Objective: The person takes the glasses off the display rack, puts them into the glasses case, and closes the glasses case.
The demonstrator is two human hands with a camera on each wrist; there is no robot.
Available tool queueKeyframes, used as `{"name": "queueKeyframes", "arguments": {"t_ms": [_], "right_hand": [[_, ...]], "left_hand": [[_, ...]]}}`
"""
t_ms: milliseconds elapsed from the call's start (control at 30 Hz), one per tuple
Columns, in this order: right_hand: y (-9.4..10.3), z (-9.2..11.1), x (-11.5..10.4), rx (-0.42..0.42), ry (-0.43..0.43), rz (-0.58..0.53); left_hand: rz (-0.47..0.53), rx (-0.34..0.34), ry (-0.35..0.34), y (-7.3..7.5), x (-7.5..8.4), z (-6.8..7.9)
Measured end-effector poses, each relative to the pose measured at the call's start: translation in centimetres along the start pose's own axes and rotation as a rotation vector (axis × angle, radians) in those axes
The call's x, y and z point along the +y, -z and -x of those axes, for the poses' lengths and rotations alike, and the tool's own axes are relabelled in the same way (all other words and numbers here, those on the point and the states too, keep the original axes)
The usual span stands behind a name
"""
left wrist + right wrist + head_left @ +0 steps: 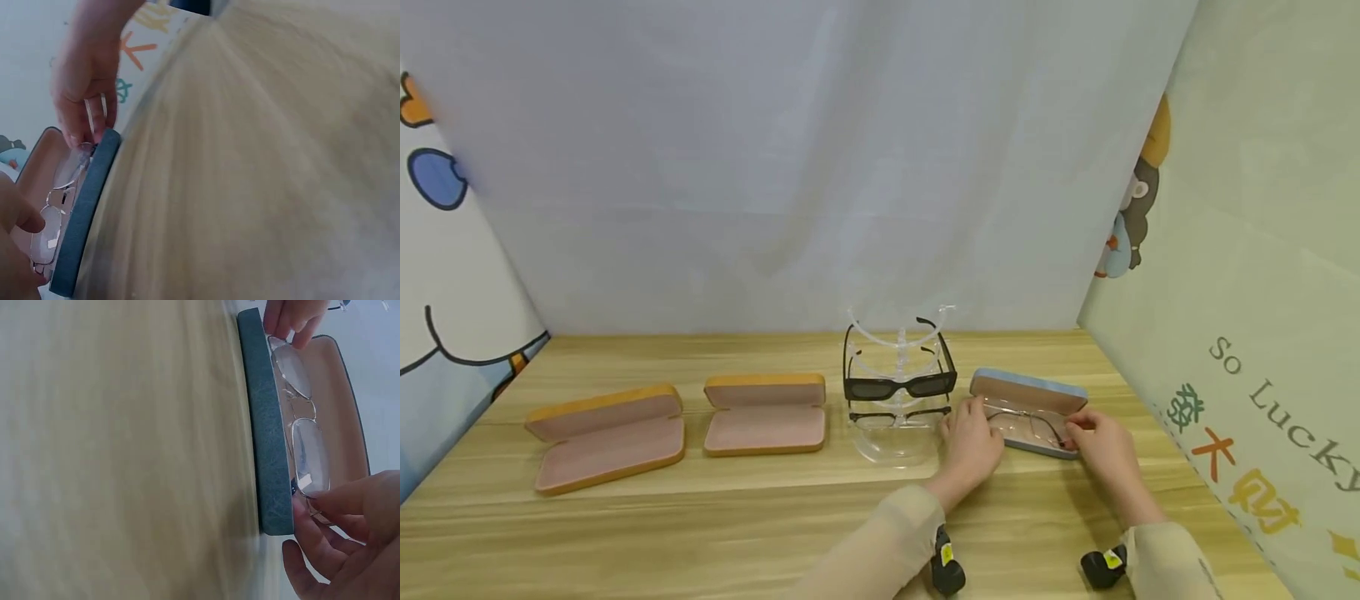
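A blue glasses case [1028, 380] with a pinkish lining lies unfolded at the right of the table. Thin metal-rimmed eyeglasses [310, 453] are inside it, clear lenses facing up. My left hand [973, 442] is at the case's left end, its fingertips pinching that end of the eyeglasses. At the opposite end my right hand [1103, 450] pinches the other side of the frame between thumb and finger, beside the case wall. Both wrist views show the lenses between the two hands; the fingers partly cover the frame's ends.
Just left of my left hand stands a clear display stand [898, 454] bearing black sunglasses [901, 387] and dark-rimmed eyeglasses [901, 417]. Farther left lie two unfolded yellow cases, one in the middle [765, 429] and one outermost [613, 454]. A printed wall [1240, 333] borders the right side.
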State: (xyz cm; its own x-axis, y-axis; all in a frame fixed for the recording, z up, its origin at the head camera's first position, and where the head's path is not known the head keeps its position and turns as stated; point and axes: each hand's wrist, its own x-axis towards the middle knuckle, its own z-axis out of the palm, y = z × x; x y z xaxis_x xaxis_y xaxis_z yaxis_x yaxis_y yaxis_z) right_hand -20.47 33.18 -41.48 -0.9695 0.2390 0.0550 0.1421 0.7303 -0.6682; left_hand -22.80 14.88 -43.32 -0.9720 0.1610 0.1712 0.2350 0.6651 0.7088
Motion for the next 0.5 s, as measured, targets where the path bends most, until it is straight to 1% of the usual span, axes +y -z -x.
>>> {"name": "queueKeyframes", "arguments": {"t_ms": [100, 233, 367, 500], "right_hand": [[0.07, -0.19, -0.38, -0.009, -0.001, -0.018], [0.27, -0.26, -0.74, -0.013, -0.014, -0.017], [0.32, -0.18, -0.93, 0.009, -0.005, 0.072], [0.19, -0.13, -0.92, 0.037, 0.011, 0.161]], "left_hand": [[-0.028, 0.006, -0.023, -0.26, -0.21, -0.16], [-0.065, -0.051, -0.018, -0.3, -0.06, -0.28], [-0.124, -0.118, -0.014, -0.28, 0.05, -0.17], [-0.163, -0.151, -0.03, -0.33, -0.1, 0.11]]}}
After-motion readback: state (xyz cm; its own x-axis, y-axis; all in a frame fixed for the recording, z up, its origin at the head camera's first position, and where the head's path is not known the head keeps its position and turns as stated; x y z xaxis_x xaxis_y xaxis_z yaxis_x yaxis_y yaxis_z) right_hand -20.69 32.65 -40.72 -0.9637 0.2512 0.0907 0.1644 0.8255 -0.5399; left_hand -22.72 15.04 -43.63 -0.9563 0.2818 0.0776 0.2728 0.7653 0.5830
